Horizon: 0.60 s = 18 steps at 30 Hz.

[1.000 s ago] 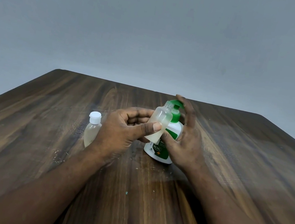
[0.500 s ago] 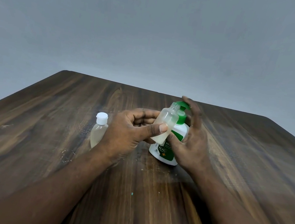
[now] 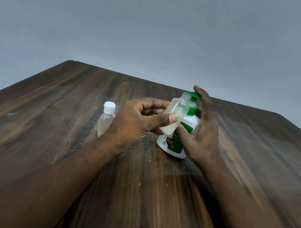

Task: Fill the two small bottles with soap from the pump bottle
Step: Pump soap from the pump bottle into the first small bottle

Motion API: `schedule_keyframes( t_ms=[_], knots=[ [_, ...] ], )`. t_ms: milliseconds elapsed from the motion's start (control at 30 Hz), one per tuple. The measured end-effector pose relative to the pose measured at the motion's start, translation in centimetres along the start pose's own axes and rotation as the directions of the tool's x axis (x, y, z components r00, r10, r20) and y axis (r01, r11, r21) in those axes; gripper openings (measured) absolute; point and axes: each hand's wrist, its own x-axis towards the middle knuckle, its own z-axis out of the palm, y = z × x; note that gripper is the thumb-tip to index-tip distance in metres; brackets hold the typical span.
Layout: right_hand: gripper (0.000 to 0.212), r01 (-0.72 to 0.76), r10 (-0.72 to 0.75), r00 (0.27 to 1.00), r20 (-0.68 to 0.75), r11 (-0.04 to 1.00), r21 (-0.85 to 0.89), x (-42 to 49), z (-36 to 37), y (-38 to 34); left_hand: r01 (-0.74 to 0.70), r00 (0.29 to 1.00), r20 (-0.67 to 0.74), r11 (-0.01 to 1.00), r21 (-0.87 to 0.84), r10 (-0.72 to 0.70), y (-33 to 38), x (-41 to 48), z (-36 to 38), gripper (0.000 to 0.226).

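Note:
A white pump bottle (image 3: 188, 126) with a green label and green pump head stands on the table. My right hand (image 3: 200, 132) wraps its right side, with a finger resting on top of the pump head. My left hand (image 3: 139, 121) grips an uncapped small clear bottle (image 3: 175, 115), tilted with its open neck under the pump nozzle. Pale soap fills its lower part. A second small bottle (image 3: 106, 120) with a white cap stands upright just left of my left wrist, holding pale liquid.
The dark wooden table (image 3: 45, 137) carries light scratches and specks near my left forearm. Its far edge runs close behind the pump bottle, with a plain grey wall beyond.
Hands and bottles keep the same grip and pose. The whole scene has shifted slightly right in view as my head moved.

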Motion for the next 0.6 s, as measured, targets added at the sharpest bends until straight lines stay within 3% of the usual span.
schedule_keyframes(
  t_ms=[267,467,600],
  knots=[
    [0.077,0.002,-0.001,1.0,-0.02,0.999,0.038,0.07,0.02,-0.52,0.0,1.0,0.015,1.0,0.023,-0.001,-0.15,-0.09,-0.17,0.041],
    [0.096,0.003,-0.003,1.0,-0.008,1.0,-0.004,-0.06,0.06,-0.07,-0.005,1.0,-0.006,1.0,0.001,0.005,-0.02,-0.07,0.17,0.038],
    [0.095,-0.001,0.001,1.0,-0.002,1.0,0.009,-0.06,0.05,-0.08,-0.006,1.0,-0.008,1.0,0.008,0.006,-0.09,-0.03,0.05,0.039]
  ],
)
